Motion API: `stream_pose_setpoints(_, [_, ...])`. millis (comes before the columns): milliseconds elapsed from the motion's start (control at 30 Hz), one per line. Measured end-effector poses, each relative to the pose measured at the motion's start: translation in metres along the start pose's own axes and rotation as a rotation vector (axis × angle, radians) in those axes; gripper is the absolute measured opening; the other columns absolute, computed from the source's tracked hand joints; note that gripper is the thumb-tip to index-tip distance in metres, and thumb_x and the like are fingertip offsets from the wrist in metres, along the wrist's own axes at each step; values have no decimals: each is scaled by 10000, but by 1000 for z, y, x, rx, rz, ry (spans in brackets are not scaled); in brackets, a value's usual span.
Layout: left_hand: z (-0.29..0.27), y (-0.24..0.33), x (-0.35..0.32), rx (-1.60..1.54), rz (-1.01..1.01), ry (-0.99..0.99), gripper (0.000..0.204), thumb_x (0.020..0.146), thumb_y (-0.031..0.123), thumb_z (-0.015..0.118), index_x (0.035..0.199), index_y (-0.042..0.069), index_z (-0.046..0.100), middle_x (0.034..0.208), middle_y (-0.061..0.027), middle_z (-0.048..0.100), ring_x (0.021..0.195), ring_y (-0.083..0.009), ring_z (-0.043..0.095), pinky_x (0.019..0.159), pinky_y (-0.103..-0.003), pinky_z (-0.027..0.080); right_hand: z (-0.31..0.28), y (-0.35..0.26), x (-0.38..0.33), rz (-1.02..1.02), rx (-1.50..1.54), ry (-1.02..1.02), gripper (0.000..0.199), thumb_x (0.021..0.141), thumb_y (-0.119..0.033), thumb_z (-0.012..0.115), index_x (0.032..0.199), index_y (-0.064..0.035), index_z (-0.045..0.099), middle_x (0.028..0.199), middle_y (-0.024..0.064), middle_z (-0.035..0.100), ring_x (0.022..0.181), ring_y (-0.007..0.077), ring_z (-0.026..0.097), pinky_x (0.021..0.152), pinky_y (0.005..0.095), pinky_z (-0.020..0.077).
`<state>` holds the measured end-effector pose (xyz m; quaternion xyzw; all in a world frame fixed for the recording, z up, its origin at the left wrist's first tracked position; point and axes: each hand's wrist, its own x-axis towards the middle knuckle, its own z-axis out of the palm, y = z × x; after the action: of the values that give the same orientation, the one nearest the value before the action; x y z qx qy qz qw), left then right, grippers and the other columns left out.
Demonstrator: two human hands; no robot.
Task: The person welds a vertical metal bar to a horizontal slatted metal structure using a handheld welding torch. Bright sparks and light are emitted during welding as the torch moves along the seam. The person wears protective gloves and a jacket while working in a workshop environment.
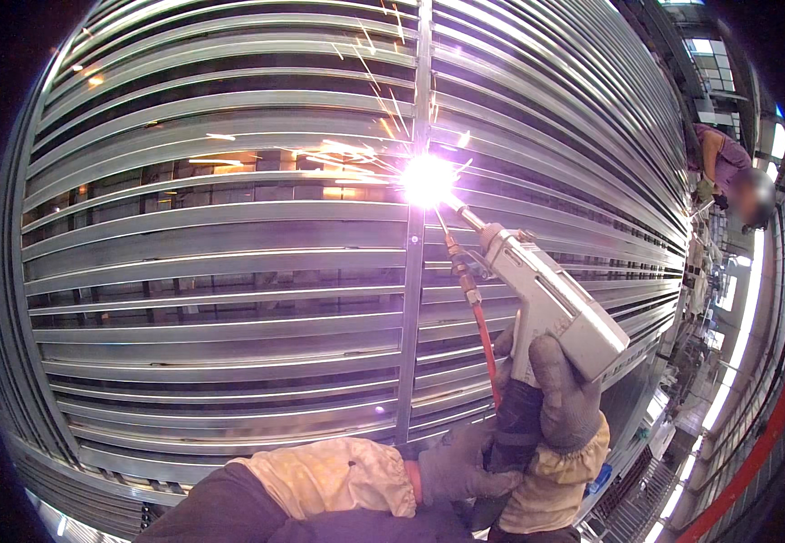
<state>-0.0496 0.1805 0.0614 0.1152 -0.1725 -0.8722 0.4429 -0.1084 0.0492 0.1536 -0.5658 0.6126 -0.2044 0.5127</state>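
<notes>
My right hand (566,398), in a grey glove, is wrapped round the handle of a pale grey handheld welding gun (557,303). My left hand (458,466), gloved in grey too, closes round the black sleeve (516,425) at the foot of that handle. The gun's nozzle points up and left at a narrow upright metal bar (411,299), where a white-violet glare hides the tip and the weld spot. A thin feed nozzle with a red hose (486,348) runs beside the gun to the same spot. Orange sparks fly left and upward.
Rows of metal slats (220,262) form a large rack on both sides of the bar. Another person (727,163) bends over the work at the far right. A red beam (755,452) curves along the right rim. My forearms carry pale yellow sleeve covers (329,475).
</notes>
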Motion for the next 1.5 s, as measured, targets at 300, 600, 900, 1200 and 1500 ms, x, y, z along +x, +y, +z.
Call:
stream_pose_setpoints(300, [12,6,-2,-102,32,153,505,818,208,762,1245,11,579,1095,-80,657,1007,-141,616,874,-338,520,-2,1,-7,89,69,40,424,971,-139,670,1332,27,522,1014,116,697,855,166,683,712,290,569])
stream_pose_setpoints(600, [7,-1,-1,122,112,132,597,798,244,776,1291,13,534,1039,-75,682,938,-142,642,821,-336,545,-2,-3,-9,117,83,11,433,979,-138,655,1349,28,503,1019,120,701,872,161,679,723,292,562])
stream_pose_setpoints(900, [9,-1,-5,176,72,137,578,791,227,778,1274,19,540,1087,-60,661,965,-135,639,826,-325,547,0,-4,-13,117,21,44,382,975,-131,653,1306,27,545,1014,97,702,873,155,672,718,285,547])
stream_pose_setpoints(1200, [14,5,-7,191,108,163,449,810,191,758,1199,20,612,1057,-51,673,948,-131,642,833,-327,544,1,-5,-18,150,52,64,383,974,-117,653,1316,20,548,973,86,698,817,130,658,668,270,535])
stream_pose_setpoints(1500, [8,7,-7,280,9,12,450,793,232,785,1155,6,642,1091,-99,712,987,-169,667,851,-341,546,-7,-9,-36,84,91,150,457,931,-140,719,1312,42,544,1018,136,698,822,160,678,671,295,565])
